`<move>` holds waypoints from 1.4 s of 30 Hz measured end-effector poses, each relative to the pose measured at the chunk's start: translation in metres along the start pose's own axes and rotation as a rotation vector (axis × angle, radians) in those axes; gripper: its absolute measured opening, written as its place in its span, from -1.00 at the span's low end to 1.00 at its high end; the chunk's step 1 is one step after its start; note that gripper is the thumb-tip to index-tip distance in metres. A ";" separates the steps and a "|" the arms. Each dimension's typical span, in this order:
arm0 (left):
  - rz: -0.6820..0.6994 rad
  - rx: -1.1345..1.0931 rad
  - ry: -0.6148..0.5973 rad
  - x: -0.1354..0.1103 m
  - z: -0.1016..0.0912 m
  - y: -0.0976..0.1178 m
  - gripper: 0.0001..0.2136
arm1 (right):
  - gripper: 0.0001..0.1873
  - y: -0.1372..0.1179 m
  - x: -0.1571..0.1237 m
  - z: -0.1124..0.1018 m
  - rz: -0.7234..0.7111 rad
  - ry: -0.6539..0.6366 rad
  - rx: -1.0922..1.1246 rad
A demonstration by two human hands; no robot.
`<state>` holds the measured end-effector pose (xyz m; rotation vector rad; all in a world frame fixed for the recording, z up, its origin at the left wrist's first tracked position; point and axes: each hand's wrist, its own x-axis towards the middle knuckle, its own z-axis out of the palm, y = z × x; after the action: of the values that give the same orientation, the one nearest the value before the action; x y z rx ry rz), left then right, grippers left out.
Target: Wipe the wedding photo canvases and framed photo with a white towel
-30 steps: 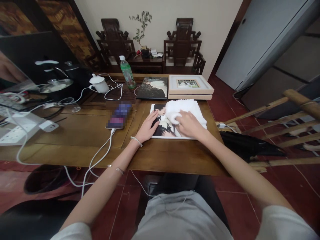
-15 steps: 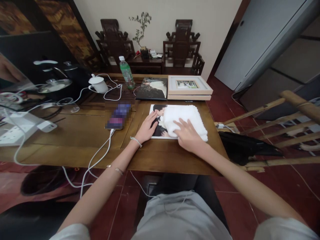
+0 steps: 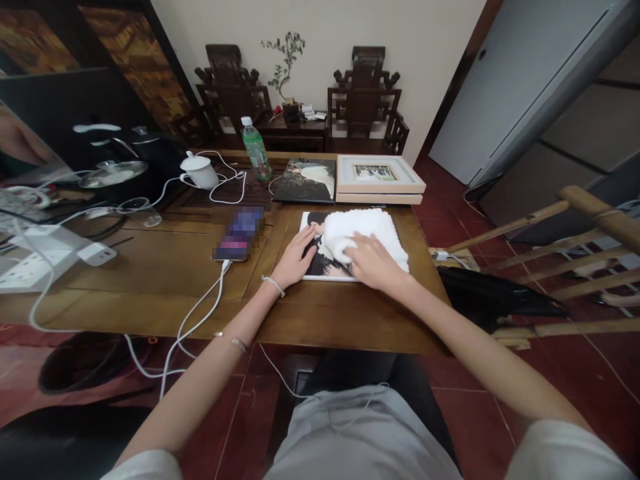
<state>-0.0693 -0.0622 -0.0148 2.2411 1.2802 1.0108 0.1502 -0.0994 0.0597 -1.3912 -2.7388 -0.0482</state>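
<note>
On the wooden table in front of me lies a photo panel (image 3: 320, 266) with a white edge, showing dark hair and dark clothing. My left hand (image 3: 295, 257) rests flat on its left side, thumb apart from the fingers. A folded white towel (image 3: 373, 230) covers most of the panel's middle and right. My right hand (image 3: 374, 263) presses down on the towel's near part, fingers bent into the cloth. The towel hides the picture beneath it.
Behind the panel are a dark photo board (image 3: 305, 181) and stacked light wood frames (image 3: 380, 179). A green-labelled bottle (image 3: 257, 150), a lidded white cup (image 3: 201, 172) and a plugged-in phone (image 3: 239, 233) stand leftward. A white power strip (image 3: 47, 257) trails cables.
My right hand has shifted slightly left, and its fingers are more bent. The towel has moved a little left with it, its near right corner drawn up. My left hand stays on the panel.
</note>
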 end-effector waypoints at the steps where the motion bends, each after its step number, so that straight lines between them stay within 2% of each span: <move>1: 0.003 -0.003 0.001 0.000 0.000 0.000 -0.53 | -0.59 0.007 0.013 -0.002 0.010 0.004 -0.015; 5: 0.007 0.004 -0.006 0.000 0.000 0.000 -0.52 | -0.64 0.026 0.051 -0.006 0.076 0.035 -0.024; 9: -0.008 0.014 -0.007 0.000 0.000 0.001 -0.53 | -0.64 0.025 0.053 0.001 0.094 0.052 -0.029; 12: -0.010 0.007 -0.004 0.000 0.000 0.002 -0.53 | -0.58 0.012 0.030 0.009 0.055 0.064 -0.047; 15: -0.012 0.002 -0.004 0.000 0.001 0.003 -0.53 | -0.55 -0.008 -0.006 0.014 0.016 0.041 -0.038; 20: -0.016 0.002 -0.003 0.000 0.001 0.003 -0.53 | -0.60 -0.040 -0.062 0.010 -0.068 0.015 0.021; 24: -0.011 -0.008 0.008 0.000 0.001 0.003 -0.53 | -0.61 -0.046 -0.078 0.007 -0.126 0.031 0.068; 27: -0.008 -0.019 0.010 0.000 0.002 0.003 -0.53 | -0.58 -0.036 -0.068 0.005 -0.109 0.020 0.086; 32: -0.010 -0.031 0.012 0.001 0.002 0.004 -0.54 | -0.55 -0.002 -0.025 0.004 0.010 -0.005 0.044; 37: 0.005 -0.032 0.011 0.000 0.002 0.004 -0.54 | -0.60 0.029 0.011 0.007 0.108 0.043 0.002; 39: 0.003 -0.038 0.016 0.000 0.002 0.006 -0.53 | -0.56 0.031 0.019 0.008 0.130 0.040 -0.020; 42: -0.017 -0.069 0.072 0.000 -0.001 0.011 -0.55 | -0.51 0.020 0.024 0.010 0.102 0.030 -0.042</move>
<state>-0.0630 -0.0680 -0.0074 2.1563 1.2717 1.1210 0.1512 -0.0677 0.0518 -1.5257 -2.6536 -0.1203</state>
